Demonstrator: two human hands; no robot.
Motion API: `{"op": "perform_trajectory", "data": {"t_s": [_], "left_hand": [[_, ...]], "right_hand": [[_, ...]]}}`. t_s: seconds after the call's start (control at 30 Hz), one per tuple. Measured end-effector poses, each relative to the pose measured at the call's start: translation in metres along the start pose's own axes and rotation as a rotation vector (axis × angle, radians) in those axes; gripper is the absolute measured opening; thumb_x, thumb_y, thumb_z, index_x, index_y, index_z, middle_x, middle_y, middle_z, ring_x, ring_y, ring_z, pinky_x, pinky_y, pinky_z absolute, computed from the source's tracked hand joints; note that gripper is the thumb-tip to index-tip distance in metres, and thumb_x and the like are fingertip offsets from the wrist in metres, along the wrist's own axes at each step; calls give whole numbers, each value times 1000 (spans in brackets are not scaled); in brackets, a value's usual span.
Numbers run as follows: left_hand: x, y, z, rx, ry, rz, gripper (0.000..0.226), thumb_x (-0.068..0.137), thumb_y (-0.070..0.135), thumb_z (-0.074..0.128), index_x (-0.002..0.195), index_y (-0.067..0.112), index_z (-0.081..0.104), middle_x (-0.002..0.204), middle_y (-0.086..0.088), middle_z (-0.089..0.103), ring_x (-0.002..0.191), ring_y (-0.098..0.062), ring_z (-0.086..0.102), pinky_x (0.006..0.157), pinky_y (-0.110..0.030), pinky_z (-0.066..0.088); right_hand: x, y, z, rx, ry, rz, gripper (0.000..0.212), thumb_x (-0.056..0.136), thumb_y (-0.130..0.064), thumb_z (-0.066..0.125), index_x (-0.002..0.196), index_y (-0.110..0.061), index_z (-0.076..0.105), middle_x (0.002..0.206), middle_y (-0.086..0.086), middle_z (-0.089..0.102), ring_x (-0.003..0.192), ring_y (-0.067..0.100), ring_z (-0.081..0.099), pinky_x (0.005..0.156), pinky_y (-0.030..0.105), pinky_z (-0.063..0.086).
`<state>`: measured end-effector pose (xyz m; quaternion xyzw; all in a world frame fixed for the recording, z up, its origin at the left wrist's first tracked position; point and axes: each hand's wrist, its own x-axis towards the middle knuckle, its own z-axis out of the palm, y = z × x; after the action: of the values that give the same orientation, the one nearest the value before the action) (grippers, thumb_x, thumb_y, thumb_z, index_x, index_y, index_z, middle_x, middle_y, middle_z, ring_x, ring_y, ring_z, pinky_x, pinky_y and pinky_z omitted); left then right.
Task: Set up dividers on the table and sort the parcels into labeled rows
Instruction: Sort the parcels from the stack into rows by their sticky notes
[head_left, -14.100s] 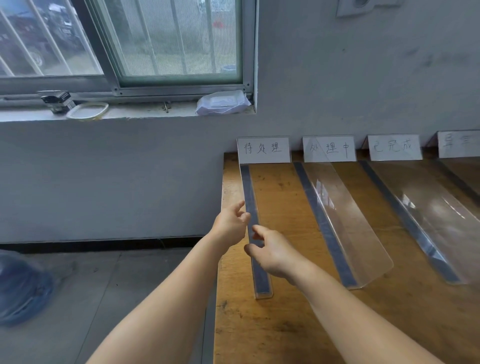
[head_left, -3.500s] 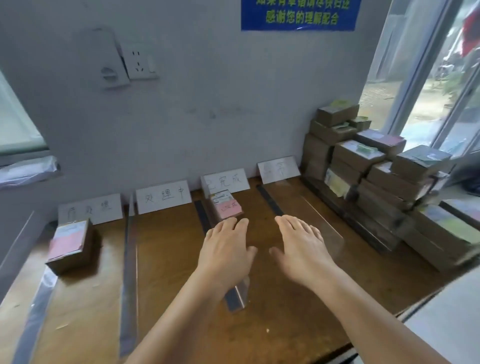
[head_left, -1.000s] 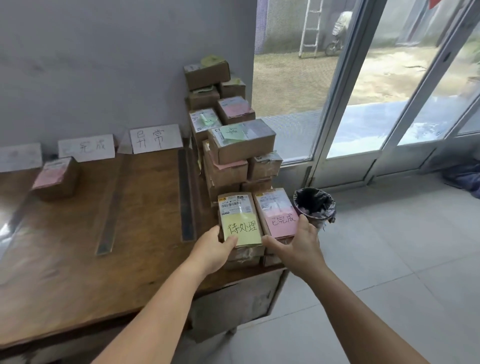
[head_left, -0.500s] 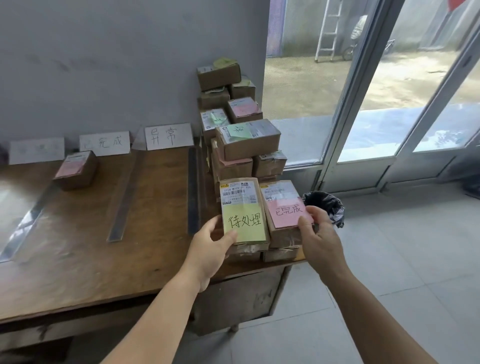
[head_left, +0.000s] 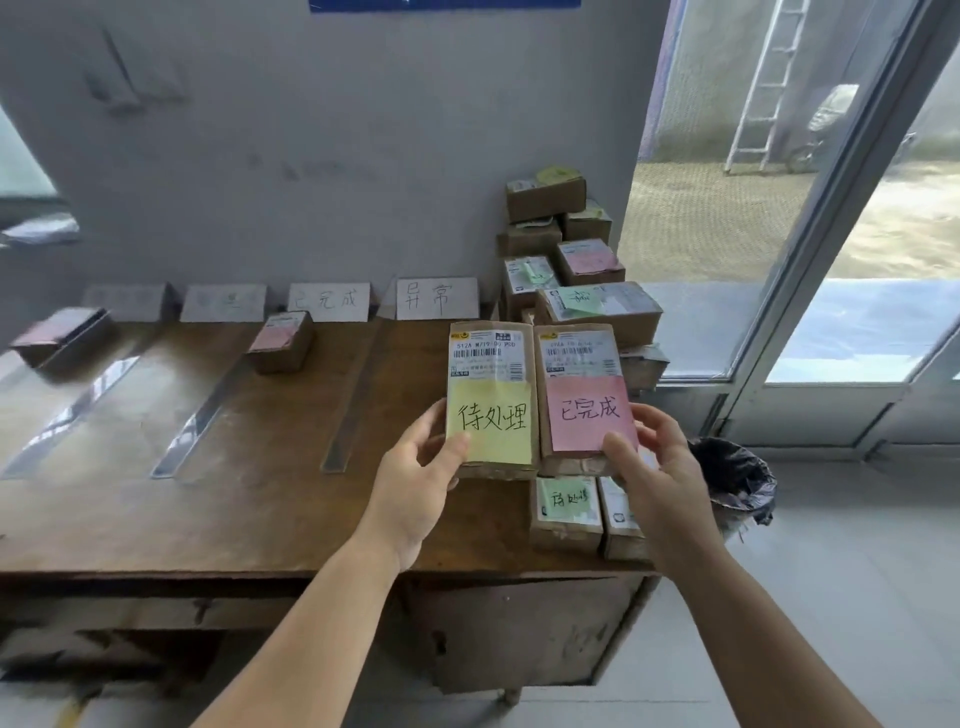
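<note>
Here the left hand (head_left: 415, 488) grips a brown parcel with a yellow note (head_left: 491, 400), the right hand (head_left: 657, 478) one with a pink note (head_left: 584, 400), labels up, likely for reading; beyond, clear dividers (head_left: 200, 421) line the wooden worktop (head_left: 260, 499) below white row cards (head_left: 330, 301)

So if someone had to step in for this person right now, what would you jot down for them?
Left hand grips a brown cardboard parcel with a yellow note; right hand grips a brown cardboard parcel with a pink note. Both are held above the wooden table's right end.
Done: clear plastic dividers lie in rows, white row labels stand by the wall, and a pink-noted parcel sits in the third row, another at far left.
Left: place the two held parcels in the rows matching their notes, then sort the stack of cardboard parcels at the right.
</note>
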<state>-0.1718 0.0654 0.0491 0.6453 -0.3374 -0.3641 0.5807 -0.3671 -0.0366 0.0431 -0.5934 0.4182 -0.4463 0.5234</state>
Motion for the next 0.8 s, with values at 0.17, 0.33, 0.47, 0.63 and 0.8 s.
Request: {"op": "perform_trajectory", "data": {"t_s": [0.17,0.33,0.47,0.63,0.8], "left_hand": [[3,7,-44,8,63,31,49,93,37,53,140,37,40,112,17,67,111,-9,57,101,-35,47],[17,10,-105,28,97,34,49,97,37,48,145,36,36,118,15,64,114,-10,55,104,-41,45],[31,11,-163,32,110,16,46,100,34,45,144,39,36,117,17,64,119,-12,51,107,-46,40],[50,15,-234,38,156,27,41,100,28,47,138,39,44,114,18,66,119,-17,54,107,-49,40],[67,16,-287,28,178,46,39,101,20,45,136,34,49,116,14,67,119,-13,55,107,-40,40]], "right_hand": [[3,-12,49,14,-58,-18,25,93,-27,57,113,-41,53,111,-4,66,99,12,63,85,33,52],[10,-20,112,11,-83,2,27,93,-31,56,120,-37,53,113,-6,65,104,14,61,91,42,51],[11,-25,174,1,-94,25,23,91,-33,59,111,-41,53,111,-8,66,101,13,63,86,42,54],[11,-34,250,-21,-94,34,20,90,-34,60,106,-42,51,108,-10,65,103,12,60,91,42,51],[12,-39,314,-44,-70,11,33,93,-33,56,124,-33,46,112,-7,62,104,13,58,86,34,51]]}}
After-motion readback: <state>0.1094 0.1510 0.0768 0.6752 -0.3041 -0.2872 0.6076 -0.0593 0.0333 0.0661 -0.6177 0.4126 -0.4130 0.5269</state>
